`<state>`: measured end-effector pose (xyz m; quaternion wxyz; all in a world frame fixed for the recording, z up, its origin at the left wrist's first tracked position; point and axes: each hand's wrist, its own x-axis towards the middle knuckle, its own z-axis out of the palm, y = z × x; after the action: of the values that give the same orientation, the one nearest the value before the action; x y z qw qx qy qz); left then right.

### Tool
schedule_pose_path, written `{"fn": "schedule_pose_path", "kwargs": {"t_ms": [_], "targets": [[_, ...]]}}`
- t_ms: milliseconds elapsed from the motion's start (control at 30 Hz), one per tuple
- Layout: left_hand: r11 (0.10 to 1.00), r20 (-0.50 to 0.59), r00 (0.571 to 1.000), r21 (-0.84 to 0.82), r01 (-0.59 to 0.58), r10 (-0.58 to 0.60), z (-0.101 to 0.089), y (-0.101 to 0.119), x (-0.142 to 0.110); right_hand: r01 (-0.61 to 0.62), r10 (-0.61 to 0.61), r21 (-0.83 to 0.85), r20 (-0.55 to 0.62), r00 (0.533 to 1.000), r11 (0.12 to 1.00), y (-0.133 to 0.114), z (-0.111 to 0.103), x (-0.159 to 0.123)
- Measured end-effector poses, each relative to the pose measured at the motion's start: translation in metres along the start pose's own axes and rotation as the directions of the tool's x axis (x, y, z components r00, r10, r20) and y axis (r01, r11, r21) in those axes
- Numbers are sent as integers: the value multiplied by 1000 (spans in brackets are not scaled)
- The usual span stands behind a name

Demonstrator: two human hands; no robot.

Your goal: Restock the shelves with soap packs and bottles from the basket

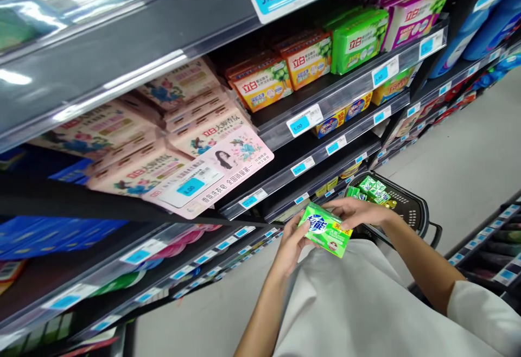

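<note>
Green soap box (324, 230), gripped by left hand (290, 246) and right hand (354, 212), black basket (407, 209) just behind, green packs (372, 191) inside

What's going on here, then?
A person in a supermarket aisle is holding a small green-and-white cardboard soap box in both hands, the left hand at one end and the right hand at the other. Just beyond sits a black plastic shopping basket holding green packs, beside dark store shelves stocked with boxed soap.
</note>
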<state>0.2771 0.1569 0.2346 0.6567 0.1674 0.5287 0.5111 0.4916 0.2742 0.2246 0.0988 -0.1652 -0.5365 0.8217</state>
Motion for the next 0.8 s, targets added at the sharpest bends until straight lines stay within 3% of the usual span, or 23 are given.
{"fn": "schedule_pose_path", "kwargs": {"t_ms": [267,533,800], "targets": [[994,-92,994,-85,-73,65,-1,-9,1,-57,62,-53,83,995,997,-2,-9,4],[961,-180,961,-140,-238,211,-4,-8,7,88,-102,-227,-53,993,970,12,-19,9],[946,-238,941,-160,-283,242,-7,-5,7,64,-85,-181,-111,990,981,21,-1,13]]}}
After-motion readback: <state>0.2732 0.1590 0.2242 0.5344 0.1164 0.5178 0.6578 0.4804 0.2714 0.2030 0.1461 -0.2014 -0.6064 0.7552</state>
